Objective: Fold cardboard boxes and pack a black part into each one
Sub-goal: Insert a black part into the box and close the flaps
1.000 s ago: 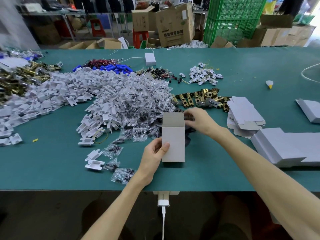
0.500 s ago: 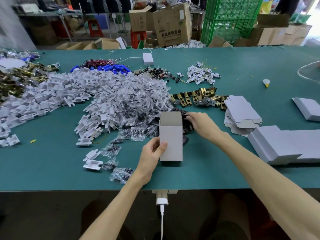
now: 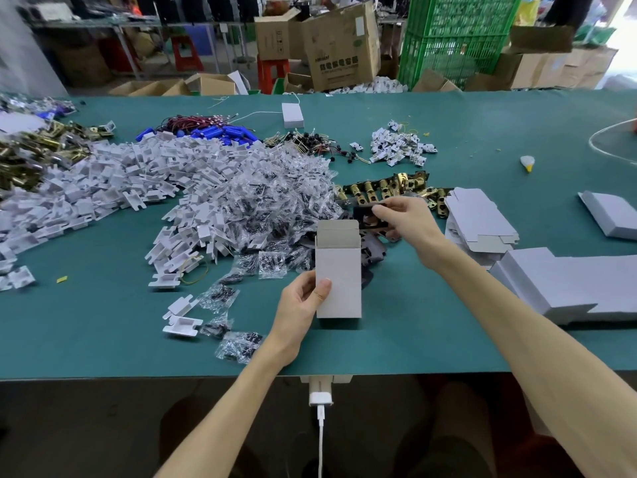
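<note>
Since a second ago my right hand (image 3: 408, 224) has risen, pinching what looks like a flat black part (image 3: 361, 215) just beside the open white cardboard box (image 3: 339, 274) my left hand (image 3: 299, 310) grips upright on the teal counter (image 3: 431, 339); green plastic crates (image 3: 458, 36) stand behind.

Green crate (image 3: 458, 32), red stool (image 3: 272, 69) (beside brown cartons (image 3: 341, 43)) behind table (image 3: 448, 132); blue cylinders (image 3: 213, 132) beside wires (image 3: 193, 121); charger (image 3: 320, 396) at edge.

The right hand (image 3: 410, 225) is covering half of the black part (image 3: 360, 215); the white box (image 3: 339, 270) is hiding most fingers of the left hand (image 3: 298, 305).
</note>
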Motion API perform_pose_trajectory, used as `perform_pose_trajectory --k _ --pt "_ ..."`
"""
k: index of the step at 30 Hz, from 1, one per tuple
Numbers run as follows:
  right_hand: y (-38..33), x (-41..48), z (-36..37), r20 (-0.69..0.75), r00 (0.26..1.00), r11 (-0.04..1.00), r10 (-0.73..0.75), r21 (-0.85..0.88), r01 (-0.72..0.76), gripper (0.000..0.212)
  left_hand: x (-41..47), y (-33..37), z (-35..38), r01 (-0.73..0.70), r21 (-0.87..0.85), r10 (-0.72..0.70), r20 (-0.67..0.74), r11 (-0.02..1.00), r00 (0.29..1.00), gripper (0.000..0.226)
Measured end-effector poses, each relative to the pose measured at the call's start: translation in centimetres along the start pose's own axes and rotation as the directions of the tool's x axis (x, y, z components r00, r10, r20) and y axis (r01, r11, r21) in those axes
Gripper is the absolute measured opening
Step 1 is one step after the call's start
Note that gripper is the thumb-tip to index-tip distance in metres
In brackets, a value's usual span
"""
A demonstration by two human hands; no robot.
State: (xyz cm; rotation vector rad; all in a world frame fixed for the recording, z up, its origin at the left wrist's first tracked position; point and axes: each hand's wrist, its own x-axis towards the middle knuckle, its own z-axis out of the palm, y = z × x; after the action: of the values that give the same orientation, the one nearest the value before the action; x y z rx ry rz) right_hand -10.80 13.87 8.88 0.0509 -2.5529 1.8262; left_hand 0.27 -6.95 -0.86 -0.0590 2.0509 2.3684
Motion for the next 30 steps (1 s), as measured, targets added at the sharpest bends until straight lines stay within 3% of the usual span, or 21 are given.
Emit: perform_pose_trajectory --k 3,7,10,13,16,19,25,30 --pt "-2.1 -0.5 -0.3 0.038 0.996 0.997 -0.081 0.002 0.081 0.003 0.0 0.0 0.0 -0.002 0.003 0.002 0.001 1.0 1.0 0.046" --pt "-4.9 -1.5 0.2 -0.002 0.963 0.956 -0.268 -0.126 0.265 0.008 0.0 0.0 0.0 0.004 0.019 -0.005 0.002 1.0 1.0 0.049" --pt "-6.1 -2.3 0.7 0.079 0.943 0.928 -0.324 -0.169 0.333 0.013 0.0 0.0 0.0 0.006 0.017 -0.006 -0.001 1.0 1.0 0.05" --pt "-6.1 -3.3 1.6 0.205 0.922 0.893 -0.328 -0.25 0.373 0.019 0.0 0.0 0.0 0.007 0.013 -0.007 -0.004 1.0 1.0 0.05" --pt "-5.8 -3.5 2.4 0.256 0.903 0.794 -0.346 -0.433 0.427 0.033 -0.1 0.1 0.1 0.012 0.011 -0.011 -0.003 1.0 1.0 0.051" --pt "-5.7 -3.4 2.7 0.303 0.89 0.742 -0.34 -0.496 0.452 0.028 -0.1 0.1 0.1 0.01 0.011 -0.01 -0.001 1.0 1.0 0.05" --pt "-5.3 -3.4 2.9 0.25 0.92 0.795 -0.302 -0.467 0.388 0.012 -0.1 0.2 0.1 0.007 0.015 -0.007 -0.001 1.0 1.0 0.05" --pt "-5.4 -3.2 2.5 0.325 0.926 0.802 -0.192 -0.492 0.339 0.007 -0.1 0.2 0.1 0.008 0.004 -0.008 0.005 1.0 1.0 0.05"
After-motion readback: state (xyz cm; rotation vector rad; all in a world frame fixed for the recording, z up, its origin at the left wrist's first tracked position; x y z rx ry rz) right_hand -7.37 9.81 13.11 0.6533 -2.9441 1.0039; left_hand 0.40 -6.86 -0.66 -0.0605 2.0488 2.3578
